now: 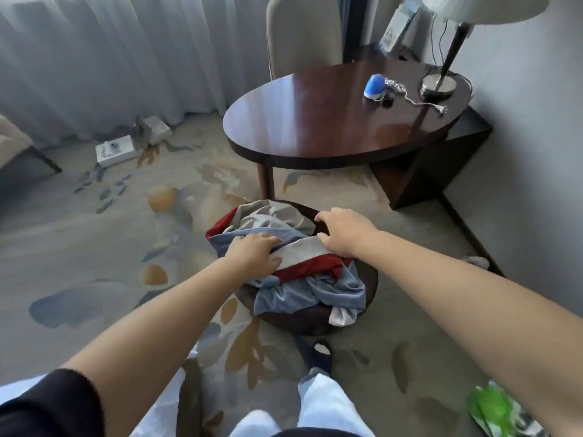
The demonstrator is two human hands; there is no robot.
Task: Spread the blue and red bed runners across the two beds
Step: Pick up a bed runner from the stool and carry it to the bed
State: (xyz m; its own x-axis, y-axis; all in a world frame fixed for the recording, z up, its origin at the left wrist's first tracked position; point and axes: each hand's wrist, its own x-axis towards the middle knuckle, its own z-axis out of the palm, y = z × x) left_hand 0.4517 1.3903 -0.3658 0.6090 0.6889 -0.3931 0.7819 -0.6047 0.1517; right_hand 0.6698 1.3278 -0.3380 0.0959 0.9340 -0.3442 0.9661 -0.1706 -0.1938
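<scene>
- The blue bed runner [303, 290] and the red bed runner [310, 267] lie tangled in one crumpled heap on a low round dark stool [372, 280] standing on the patterned carpet [94, 247], right in front of the person's feet.
- No bed shows anywhere in the view, so both runners are judged far from where they must end up.
- The left hand [254, 252] rests palm down on the near-left part of the heap, fingers curled into a blue fold; its grip looks partly closed on the cloth, though how firmly cannot be told.
- The right hand [342, 233] lies on the far-right part, fingers spread over a grey band of lining [303, 250], thumb tucked at its edge; this grip is loose, not yet clamped on anything.
- Both hands touch the heap, so neither arm is clearly nearer; the left sits over blue, the right over grey with red just beneath it.
- The heap has no readable long axis: the folds run every way, and red shows both at the far left edge and in the middle, so the two runners overlap.
- The coming move likely turns on lifting straight up and towards the body, gathering both pieces or peeling one free.
- An oval dark wooden table [315, 127] stands just beyond the stool, carrying a lamp [438, 85] and a small blue gadget [374, 86]; a chair [303, 36] sits behind it.
- A trailing corner hanging off the stool's near side could snag as the cloth is lifted.
</scene>
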